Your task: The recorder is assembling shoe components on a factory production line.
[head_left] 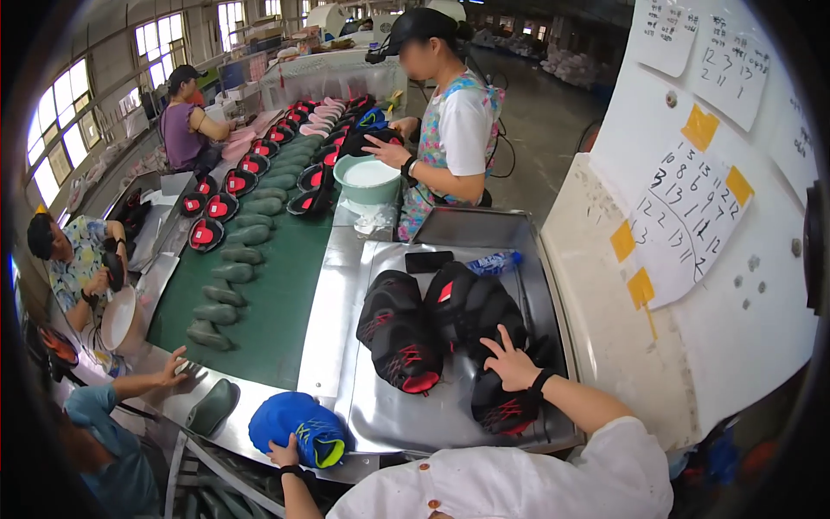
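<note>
On the bench's metal edge, my curled left hand holds a blue shoe upper.
Its long axis slants rightward toward me, lime opening at that end; my right hand, fingers spread, is empty over black uppers in a metal tray; a green basin contains white material.

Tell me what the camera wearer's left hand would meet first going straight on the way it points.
The left hand would meet the blue shoe upper first; its fingers appear to touch it already, though depth is unclear.
</note>
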`<state>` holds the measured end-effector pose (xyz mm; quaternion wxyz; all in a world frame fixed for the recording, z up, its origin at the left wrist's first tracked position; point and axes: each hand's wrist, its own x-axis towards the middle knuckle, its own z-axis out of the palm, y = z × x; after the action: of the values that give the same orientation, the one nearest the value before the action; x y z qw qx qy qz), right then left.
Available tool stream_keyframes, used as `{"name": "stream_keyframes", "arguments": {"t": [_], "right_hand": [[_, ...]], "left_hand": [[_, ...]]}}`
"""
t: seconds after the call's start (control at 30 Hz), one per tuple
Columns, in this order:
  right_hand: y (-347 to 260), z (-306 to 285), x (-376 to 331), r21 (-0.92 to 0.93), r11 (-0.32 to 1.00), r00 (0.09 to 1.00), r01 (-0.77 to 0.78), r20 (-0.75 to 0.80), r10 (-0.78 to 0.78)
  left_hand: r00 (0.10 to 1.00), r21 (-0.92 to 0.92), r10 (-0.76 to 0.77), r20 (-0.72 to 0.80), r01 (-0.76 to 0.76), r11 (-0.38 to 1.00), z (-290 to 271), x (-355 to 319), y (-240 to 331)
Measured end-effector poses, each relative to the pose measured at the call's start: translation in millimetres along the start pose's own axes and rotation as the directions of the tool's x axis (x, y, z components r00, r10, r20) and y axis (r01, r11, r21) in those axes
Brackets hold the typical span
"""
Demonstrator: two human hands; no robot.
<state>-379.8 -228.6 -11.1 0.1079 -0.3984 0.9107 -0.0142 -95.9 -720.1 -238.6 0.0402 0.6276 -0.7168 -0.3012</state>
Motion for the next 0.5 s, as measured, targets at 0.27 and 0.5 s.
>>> {"name": "stream_keyframes", "arguments": {"t": [0.27, 0.5], "right_hand": [[-5.8, 3.7, 4.6, 0.033, 0.999, 0.997, 0.031, -0.065, -0.029], [-2.2, 3.2, 5.3, 0.044, 0.999, 1.0, -0.001, -0.03, 0.002]], "left_hand": [[0.999, -0.027, -0.03, 0.031, 0.031, 0.999, -6.7, -6.0, 3.6], [0.999, -0.053, -0.024, 0.033, 0.025, 0.998, -2.0, -1.6, -1.4]]}}
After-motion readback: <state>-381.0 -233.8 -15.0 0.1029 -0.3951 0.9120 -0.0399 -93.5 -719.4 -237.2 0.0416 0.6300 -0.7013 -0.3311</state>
